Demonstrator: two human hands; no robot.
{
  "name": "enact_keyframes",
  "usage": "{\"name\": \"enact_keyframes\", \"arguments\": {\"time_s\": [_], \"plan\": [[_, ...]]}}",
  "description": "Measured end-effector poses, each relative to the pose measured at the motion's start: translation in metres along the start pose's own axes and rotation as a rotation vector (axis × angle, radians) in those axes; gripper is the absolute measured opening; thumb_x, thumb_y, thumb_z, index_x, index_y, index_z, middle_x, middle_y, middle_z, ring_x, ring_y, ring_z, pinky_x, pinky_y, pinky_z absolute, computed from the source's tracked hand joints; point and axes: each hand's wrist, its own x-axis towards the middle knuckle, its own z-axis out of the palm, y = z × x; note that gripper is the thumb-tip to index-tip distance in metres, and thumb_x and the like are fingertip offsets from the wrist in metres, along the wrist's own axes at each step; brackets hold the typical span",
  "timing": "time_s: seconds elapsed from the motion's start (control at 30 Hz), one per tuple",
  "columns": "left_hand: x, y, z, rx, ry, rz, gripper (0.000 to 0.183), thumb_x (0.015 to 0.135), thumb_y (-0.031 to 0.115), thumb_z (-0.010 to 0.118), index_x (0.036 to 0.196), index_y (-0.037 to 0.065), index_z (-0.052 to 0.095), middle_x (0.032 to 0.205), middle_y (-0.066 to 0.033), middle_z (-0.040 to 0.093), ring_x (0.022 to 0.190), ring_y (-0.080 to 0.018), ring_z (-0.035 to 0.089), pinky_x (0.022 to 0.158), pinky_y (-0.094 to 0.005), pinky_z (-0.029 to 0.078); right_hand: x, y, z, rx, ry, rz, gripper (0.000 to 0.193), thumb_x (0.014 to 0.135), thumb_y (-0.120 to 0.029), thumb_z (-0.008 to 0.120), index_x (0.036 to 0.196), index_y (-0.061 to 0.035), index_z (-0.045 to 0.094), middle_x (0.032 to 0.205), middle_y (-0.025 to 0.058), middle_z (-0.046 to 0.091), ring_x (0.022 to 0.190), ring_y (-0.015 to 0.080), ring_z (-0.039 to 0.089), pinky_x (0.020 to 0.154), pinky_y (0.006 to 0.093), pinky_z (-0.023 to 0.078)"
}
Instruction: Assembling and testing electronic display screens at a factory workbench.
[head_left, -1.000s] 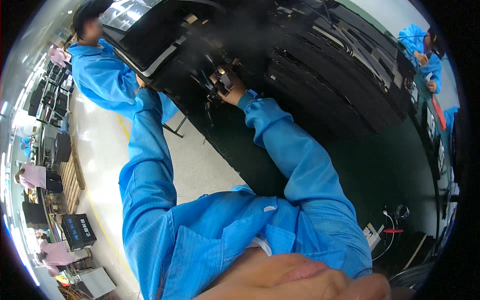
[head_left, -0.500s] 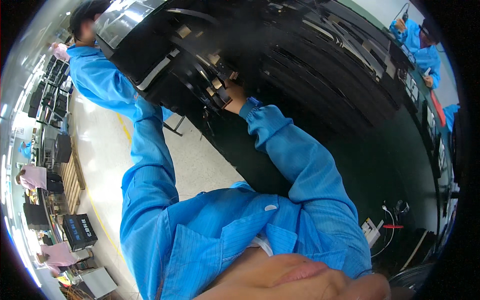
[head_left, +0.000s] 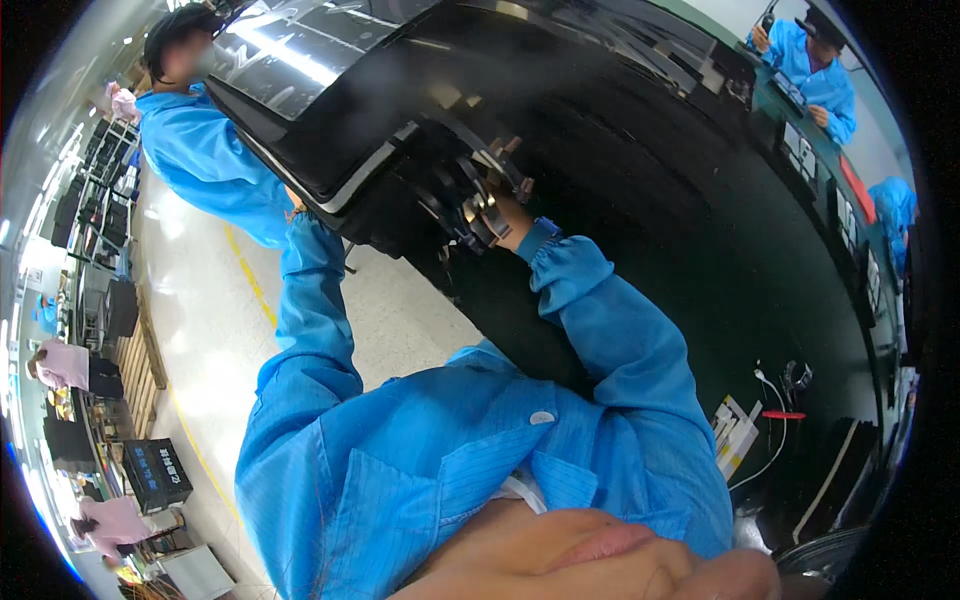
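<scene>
A large black case-like object (head_left: pixel 370 195) with a glossy clear panel (head_left: pixel 285 75) lies at the far left of the dark green table, its corner past the table's edge. My right hand (head_left: pixel 513 222) is closed around part of a cluster of dark curved pieces with shiny metal ends (head_left: pixel 480 208), beside the case; its fingertips are partly hidden and blurred. My left sleeve (head_left: pixel 318 300) reaches forward to the case's left edge. The fingers of my left hand are mostly hidden there, next to a co-worker's sleeve.
A co-worker in blue (head_left: pixel 200 150) stands at the far left by the case. Another person (head_left: pixel 815 75) sits at the far right. Flat devices (head_left: pixel 800 150) line the right side. A white cable (head_left: pixel 778 440) and a red strip (head_left: pixel 783 414) lie at the near right.
The case, the metal-ended pieces and my right hand appear farther right and slightly lower. The clear panel shows more. The whole view has also shifted somewhat.
</scene>
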Motion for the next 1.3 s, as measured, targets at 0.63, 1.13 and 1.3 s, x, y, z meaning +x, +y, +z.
{"name": "enact_keyframes", "arguments": {"time_s": [0.63, 1.13, 1.3], "plan": [[-0.134, -0.026, 0.081, 0.293, 0.025, 0.098, 0.045, 0.093, 0.036, 0.040, 0.123, 0.003, 0.048, 0.112, -0.0130, 0.059, 0.095, -0.0271, 0.060, 0.081, -0.0388, 0.051, -0.156, -0.107, -0.187, 0.023, -0.059, 0.430, 0.061, 0.075, -0.016, 0.067, 0.129, -0.0010, 0.043, 0.124, 0.0237, 0.049, 0.100, 0.0340, 0.057, 0.088, 0.0380, 0.047], [-0.145, -0.018, 0.057, 0.171, -0.044, 0.015, 0.039, 0.092, 0.032, 0.051, 0.118, 0.003, 0.052, 0.106, -0.0081, 0.061, 0.094, -0.0211, 0.056, 0.084, -0.0301, 0.043, -0.087, -0.311, -0.264, 1.006, -0.047, 0.292, 0.043, 0.090, -0.034, 0.056, 0.117, -0.0010, 0.051, 0.109, 0.0164, 0.059, 0.096, 0.0238, 0.061, 0.078, 0.0342, 0.052], [-0.199, 0.022, 0.071, 0.591, 0.002, 0.617, 0.029, 0.093, 0.021, 0.046, 0.111, -0.001, 0.052, 0.106, -0.0114, 0.055, 0.103, -0.0216, 0.053, 0.091, -0.0310, 0.041, -0.077, -0.322, -0.273, 0.993, 0.041, 0.580, 0.046, 0.091, -0.034, 0.053, 0.108, 0.0076, 0.041, 0.087, 0.0183, 0.054, 0.078, 0.0261, 0.061, 0.074, 0.0387, 0.055]]}}
